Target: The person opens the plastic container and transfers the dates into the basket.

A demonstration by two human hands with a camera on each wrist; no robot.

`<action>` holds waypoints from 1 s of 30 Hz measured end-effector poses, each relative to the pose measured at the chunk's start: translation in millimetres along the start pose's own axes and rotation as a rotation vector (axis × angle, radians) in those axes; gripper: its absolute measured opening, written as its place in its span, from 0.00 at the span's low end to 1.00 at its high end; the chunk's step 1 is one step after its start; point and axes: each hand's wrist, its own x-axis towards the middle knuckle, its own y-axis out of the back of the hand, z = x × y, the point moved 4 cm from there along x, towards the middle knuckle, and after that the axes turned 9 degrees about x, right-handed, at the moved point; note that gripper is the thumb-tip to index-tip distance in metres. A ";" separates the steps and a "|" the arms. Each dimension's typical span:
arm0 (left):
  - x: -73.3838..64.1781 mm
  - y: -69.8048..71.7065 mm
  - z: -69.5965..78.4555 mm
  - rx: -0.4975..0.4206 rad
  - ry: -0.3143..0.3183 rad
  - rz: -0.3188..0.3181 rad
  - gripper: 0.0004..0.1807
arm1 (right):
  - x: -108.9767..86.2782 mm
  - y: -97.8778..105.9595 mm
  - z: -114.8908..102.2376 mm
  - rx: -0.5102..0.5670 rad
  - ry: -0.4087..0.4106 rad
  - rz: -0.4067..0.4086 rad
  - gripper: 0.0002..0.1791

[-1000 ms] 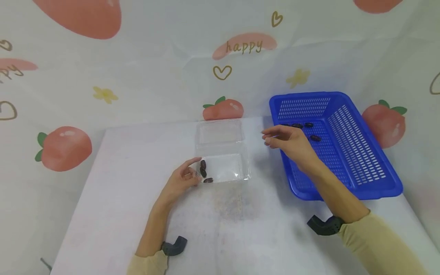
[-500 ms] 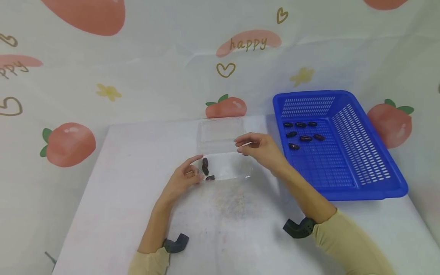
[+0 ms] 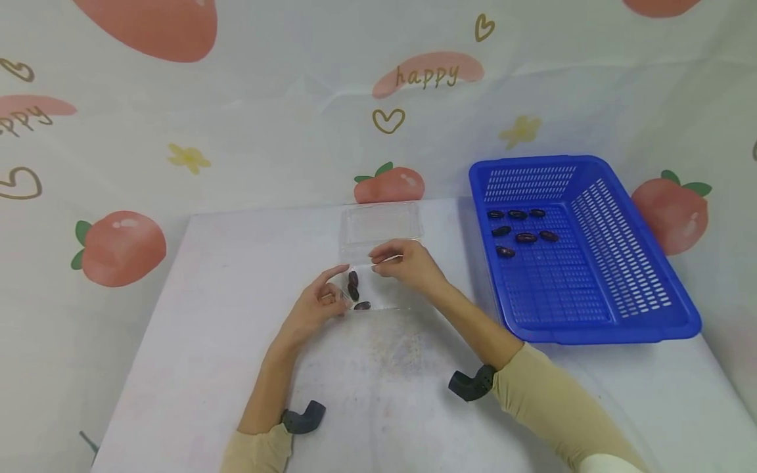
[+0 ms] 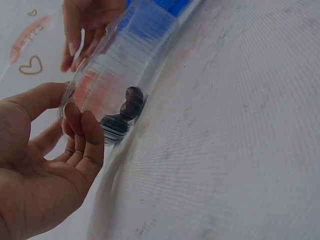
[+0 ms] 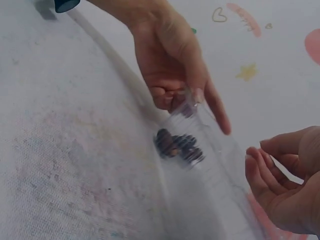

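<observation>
A clear plastic clamshell box (image 3: 390, 295) lies on the table with its lid (image 3: 381, 223) folded back. Inside, along its left wall, are three glossy dark brown dates (image 3: 353, 278). My left hand (image 3: 310, 307) grips the box's left side, thumb and curled fingers at the wall, forefinger reaching along the rim. Over the box's middle hovers my right hand (image 3: 408, 264), thumb and fingertips close together. In the right wrist view no date shows between the fingers of that right hand (image 5: 285, 180); whether something is hidden in them I cannot tell.
A blue plastic basket (image 3: 627, 263) with slotted walls stands on the right side of the table, several dates (image 3: 526, 238) at its far left. The white table (image 3: 236, 263) meets a printed cloth backdrop (image 3: 284, 131) behind. Both wrists wear black mounts (image 3: 304, 418).
My right hand has moved left from the basket's edge to above the box. My left hand keeps its grip on the box, and the view has shifted slightly.
</observation>
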 end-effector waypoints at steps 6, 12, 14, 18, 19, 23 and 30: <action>2.1 0.5 -0.3 0.000 -0.006 0.005 0.37 | 16.0 -9.5 13.3 -0.039 -0.019 -0.008 0.15; 1.7 1.0 -1.7 0.019 -0.005 0.012 0.37 | 26.0 -19.6 24.3 -0.199 -0.021 -0.028 0.15; 1.8 1.1 -1.7 0.020 -0.009 0.012 0.37 | 28.3 -22.9 26.2 -0.244 -0.012 -0.031 0.16; 2.7 0.3 -1.8 0.008 -0.023 0.004 0.37 | 31.7 -28.9 30.1 -0.319 -0.003 -0.022 0.16; 3.1 0.1 -1.8 0.006 -0.027 0.002 0.37 | 32.3 -30.4 30.8 -0.335 -0.004 -0.020 0.17; 3.8 -0.1 -1.8 0.003 -0.037 0.000 0.37 | 34.3 -36.5 32.0 -0.397 0.000 -0.032 0.17; 4.0 -0.2 -2.9 -0.001 -0.031 0.005 0.37 | 35.4 -42.2 33.1 -0.458 0.011 -0.046 0.14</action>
